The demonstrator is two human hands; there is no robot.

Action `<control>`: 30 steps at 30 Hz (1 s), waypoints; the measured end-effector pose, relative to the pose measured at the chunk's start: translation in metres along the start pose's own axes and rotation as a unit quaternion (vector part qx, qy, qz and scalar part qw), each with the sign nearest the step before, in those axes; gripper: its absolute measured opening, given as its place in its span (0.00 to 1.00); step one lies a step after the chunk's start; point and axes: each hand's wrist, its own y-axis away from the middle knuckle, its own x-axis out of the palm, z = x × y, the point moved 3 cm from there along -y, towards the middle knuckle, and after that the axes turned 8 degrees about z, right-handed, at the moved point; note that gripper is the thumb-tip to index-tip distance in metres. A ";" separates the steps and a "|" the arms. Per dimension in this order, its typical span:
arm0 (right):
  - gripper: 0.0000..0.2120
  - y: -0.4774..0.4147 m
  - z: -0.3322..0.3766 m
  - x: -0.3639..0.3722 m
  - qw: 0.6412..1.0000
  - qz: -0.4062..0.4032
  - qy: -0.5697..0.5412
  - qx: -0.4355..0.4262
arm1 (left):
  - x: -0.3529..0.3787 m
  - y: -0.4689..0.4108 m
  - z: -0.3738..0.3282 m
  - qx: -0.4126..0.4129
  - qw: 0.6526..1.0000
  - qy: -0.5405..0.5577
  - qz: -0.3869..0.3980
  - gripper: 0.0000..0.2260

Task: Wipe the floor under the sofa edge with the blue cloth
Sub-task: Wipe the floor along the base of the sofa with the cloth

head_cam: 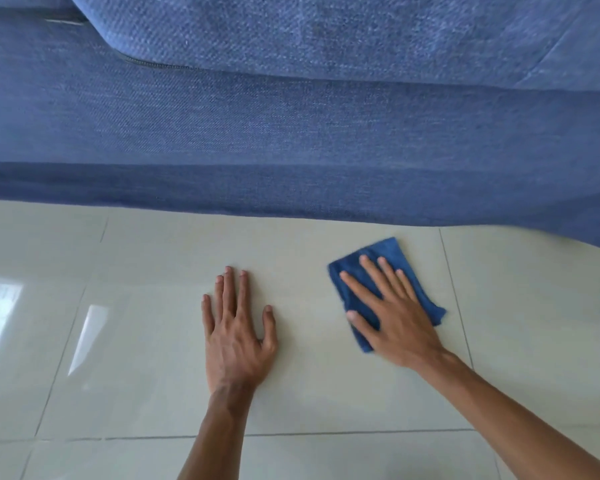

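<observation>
- We plant our left hand [238, 336] flat on the pale tiled floor [136, 341], palm down — the four fingers lie close together, the thumb stands out to the side.
- Our right hand [394, 315] lies flat on the blue cloth [359, 259], fingers spread, pinching nothing.
- The cloth is folded and lies on the tile just in front of the sofa edge [291, 202] — not under it.

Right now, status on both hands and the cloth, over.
Left hand flat on the floor, empty. Right hand spread flat on the blue cloth, pressing it to the tile. Cloth just short of the sofa edge; nothing between them.
</observation>
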 end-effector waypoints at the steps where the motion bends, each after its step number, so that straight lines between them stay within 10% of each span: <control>1: 0.29 -0.014 -0.008 -0.005 0.998 -0.013 -0.005 0.055 | 0.000 0.000 0.000 -0.001 1.000 -0.002 0.000 0.32; 5: 0.31 -0.080 0.035 -0.007 0.973 -0.050 -0.067 0.214 | 0.001 -0.002 0.000 -0.002 1.000 -0.010 0.003 0.31; 10: 0.29 0.015 0.025 0.004 0.998 0.025 0.007 -0.062 | -0.001 0.000 -0.001 -0.001 1.000 0.011 0.000 0.31; 16: 0.31 -0.078 0.024 -0.010 0.953 -0.048 -0.114 0.276 | -0.001 -0.001 -0.001 0.002 1.000 -0.001 0.007 0.31; 23: 0.26 0.015 0.015 -0.001 0.995 0.052 0.013 -0.086 | -0.004 0.001 -0.003 0.005 1.000 0.014 0.016 0.31; 28: 0.28 -0.069 0.016 -0.012 0.975 -0.025 -0.093 0.199 | -0.004 -0.002 -0.004 0.004 1.000 0.010 0.017 0.31; 30: 0.28 -0.084 0.057 -0.008 0.976 -0.016 -0.103 0.192 | -0.003 -0.001 -0.003 0.003 1.000 0.007 0.020 0.31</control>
